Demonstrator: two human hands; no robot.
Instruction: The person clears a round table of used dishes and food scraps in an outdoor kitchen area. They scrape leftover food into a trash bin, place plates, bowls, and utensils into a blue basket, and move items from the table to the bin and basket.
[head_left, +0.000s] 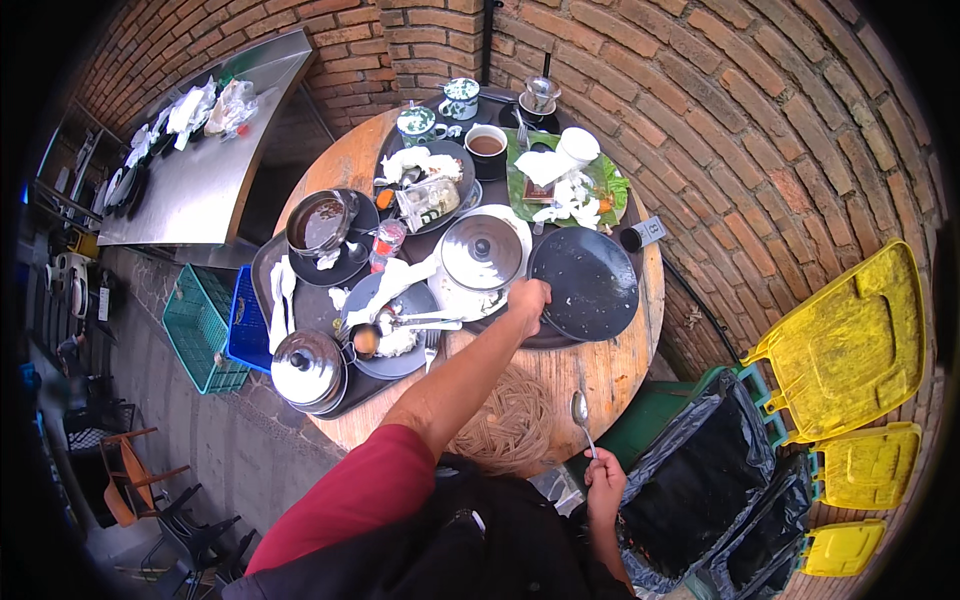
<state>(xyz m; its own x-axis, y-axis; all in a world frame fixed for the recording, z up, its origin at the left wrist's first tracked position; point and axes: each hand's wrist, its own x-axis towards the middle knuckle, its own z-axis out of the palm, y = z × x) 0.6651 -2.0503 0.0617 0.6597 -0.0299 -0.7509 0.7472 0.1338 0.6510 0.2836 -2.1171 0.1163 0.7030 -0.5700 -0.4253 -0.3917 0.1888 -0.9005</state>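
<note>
My left hand reaches across the round wooden table and grips the left rim of a black round plate dotted with small food bits. Close by that hand is a pot with a shiny metal lid and dark knob, standing on a soiled white plate. My right hand is low at the table's near edge, holding a metal spoon by its handle with the bowl pointing up. A woven rope-like mat lies between my arms, partly covered by the left one.
Trays hold dirty dishes, a banana leaf with napkins, and enamel mugs. At right are lined bins with yellow lids. Green and blue crates and a steel table stand left; a brick wall curves behind.
</note>
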